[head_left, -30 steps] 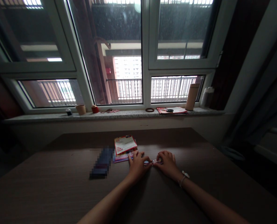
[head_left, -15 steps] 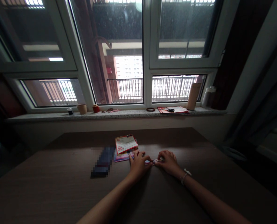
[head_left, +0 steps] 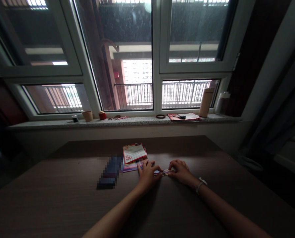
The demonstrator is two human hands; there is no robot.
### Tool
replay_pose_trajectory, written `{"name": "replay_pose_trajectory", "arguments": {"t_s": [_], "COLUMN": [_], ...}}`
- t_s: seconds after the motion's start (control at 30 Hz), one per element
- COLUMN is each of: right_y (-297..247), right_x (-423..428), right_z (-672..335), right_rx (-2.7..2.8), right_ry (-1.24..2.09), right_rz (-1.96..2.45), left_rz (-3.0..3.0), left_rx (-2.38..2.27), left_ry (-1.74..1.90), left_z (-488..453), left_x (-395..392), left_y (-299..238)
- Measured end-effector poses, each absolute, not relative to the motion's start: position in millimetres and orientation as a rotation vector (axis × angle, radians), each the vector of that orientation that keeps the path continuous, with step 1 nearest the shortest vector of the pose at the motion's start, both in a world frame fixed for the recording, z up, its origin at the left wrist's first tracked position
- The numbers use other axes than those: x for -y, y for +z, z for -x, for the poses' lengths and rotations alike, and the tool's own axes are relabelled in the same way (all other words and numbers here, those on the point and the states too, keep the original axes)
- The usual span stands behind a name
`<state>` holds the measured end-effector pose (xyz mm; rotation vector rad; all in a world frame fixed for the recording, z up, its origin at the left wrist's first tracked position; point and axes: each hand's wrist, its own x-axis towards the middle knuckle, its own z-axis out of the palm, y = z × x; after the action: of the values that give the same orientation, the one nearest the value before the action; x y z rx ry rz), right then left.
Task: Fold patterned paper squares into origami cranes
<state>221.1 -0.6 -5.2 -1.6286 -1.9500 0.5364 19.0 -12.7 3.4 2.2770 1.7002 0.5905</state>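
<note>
Both my hands rest on a dark wooden table [head_left: 63,198] and meet over a small folded piece of coloured paper [head_left: 164,172]. My left hand [head_left: 147,177] presses its fingertips on the paper's left end. My right hand [head_left: 180,172], with a bracelet at the wrist, pinches the paper's right end. The paper lies flat on the table and is mostly hidden by my fingers. Just left of my left hand lies a stack of red and white printed sheets [head_left: 133,153].
A dark flat object [head_left: 110,175], blurred out, lies left of the sheets. The stone windowsill [head_left: 137,122] carries a small cup [head_left: 87,115], a red pot [head_left: 102,115], a ring [head_left: 160,116], scissors on red papers [head_left: 183,116], a tall tan flask [head_left: 205,102] and a grey jug [head_left: 220,103].
My right hand has slid slightly to the right along the small paper. My left hand stays in place.
</note>
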Motion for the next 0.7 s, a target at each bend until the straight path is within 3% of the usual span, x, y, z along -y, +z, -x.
{"name": "replay_pose_trajectory", "arguments": {"t_s": [0.37, 0.7], "right_y": [-8.3, -4.1], "right_x": [-3.5, 13.3], "right_z": [-230.0, -223.3], "right_rx": [1.993, 2.023], "right_ry": [0.628, 0.379], "right_rz": [1.548, 1.473], "left_rz": [-2.293, -2.345], "left_rx": [-1.700, -1.720], "left_ry": [0.594, 0.615], "left_z": [-19.0, -19.9], "left_x": [12.4, 11.4], "left_y": [1.7, -3.7]}}
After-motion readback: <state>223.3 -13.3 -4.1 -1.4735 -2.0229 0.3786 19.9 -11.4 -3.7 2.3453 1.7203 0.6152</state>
